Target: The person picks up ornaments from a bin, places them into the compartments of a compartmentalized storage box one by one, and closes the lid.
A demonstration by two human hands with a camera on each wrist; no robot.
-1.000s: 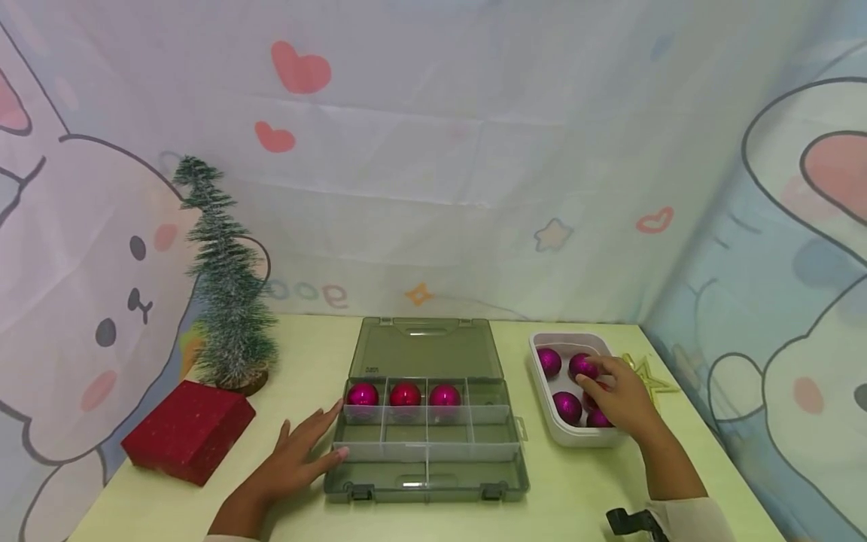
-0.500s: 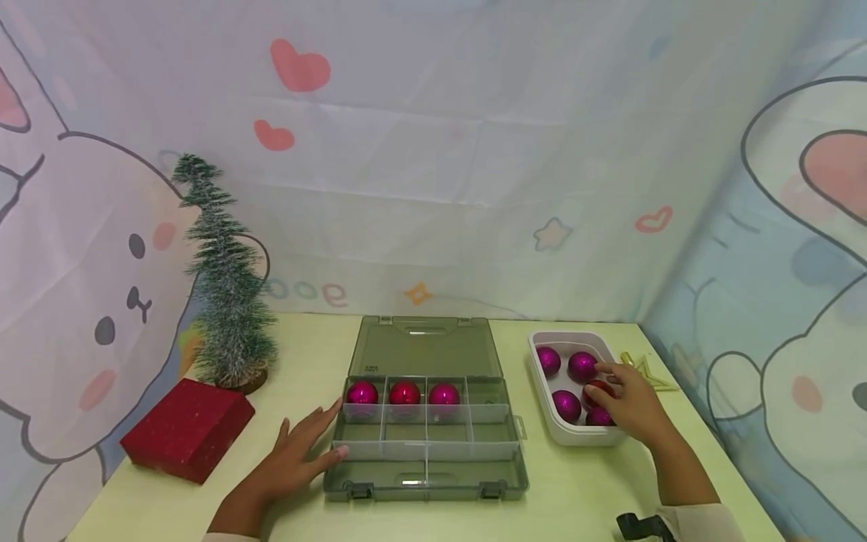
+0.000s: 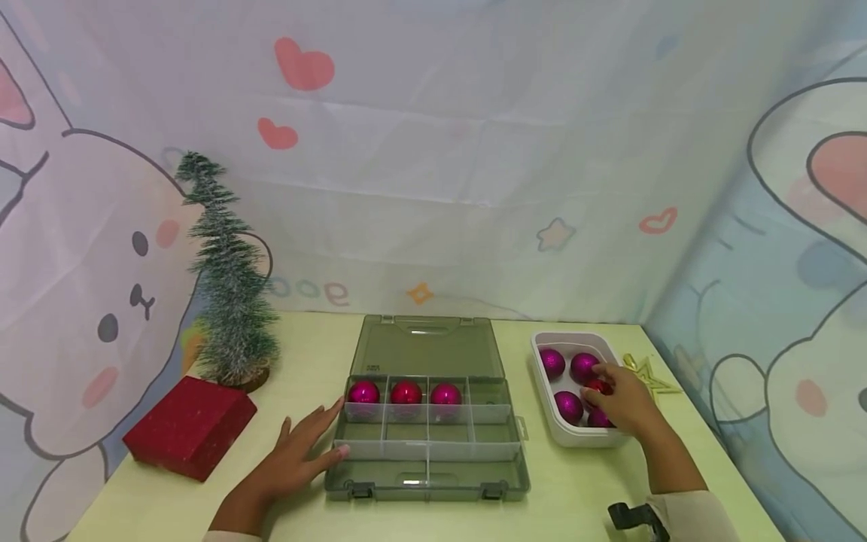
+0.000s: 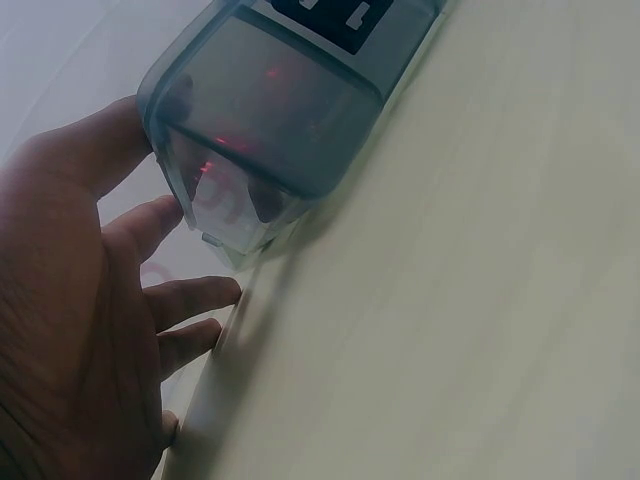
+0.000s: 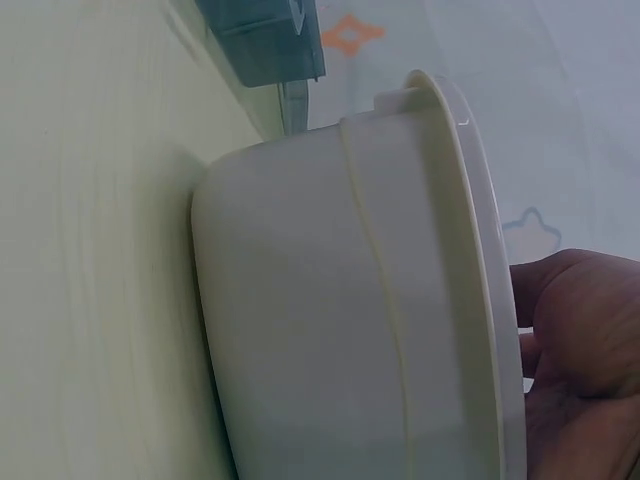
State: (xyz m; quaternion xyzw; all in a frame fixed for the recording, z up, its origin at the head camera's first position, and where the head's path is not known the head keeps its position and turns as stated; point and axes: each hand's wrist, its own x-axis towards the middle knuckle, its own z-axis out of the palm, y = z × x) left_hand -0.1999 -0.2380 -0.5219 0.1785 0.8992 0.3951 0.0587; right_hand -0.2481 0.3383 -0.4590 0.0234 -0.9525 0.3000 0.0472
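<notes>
My left hand [image 3: 298,455] rests at the left side of a green see-through compartment box [image 3: 427,493], its fingers extended and its thumb at the box's edge. In the left wrist view the thumb and a fingertip touch the corner of this box [image 4: 290,110]. Two shiny pink Christmas balls [image 3: 363,392] and a red one [image 3: 406,393] sit in separate back-row compartments. My right hand [image 3: 626,399] reaches into a white tub [image 3: 569,436], thumb and fingers around a red Christmas ball [image 3: 597,387]. Several purple glitter balls [image 3: 568,407] lie beside it. The tub wall [image 5: 320,290] hides the fingertips in the right wrist view.
A small frosted Christmas tree [image 3: 233,301] stands at the back left, behind a dark red box [image 3: 191,427]. A gold star ornament [image 3: 649,376] lies right of the tub. The compartment box's lid [image 3: 427,346] lies folded back toward the printed cloth backdrop [image 3: 433,150].
My right hand has shifted from a purple ball at the tub's back toward the red ball, with thumb and fingers now around it. My left hand has stayed at the compartment box.
</notes>
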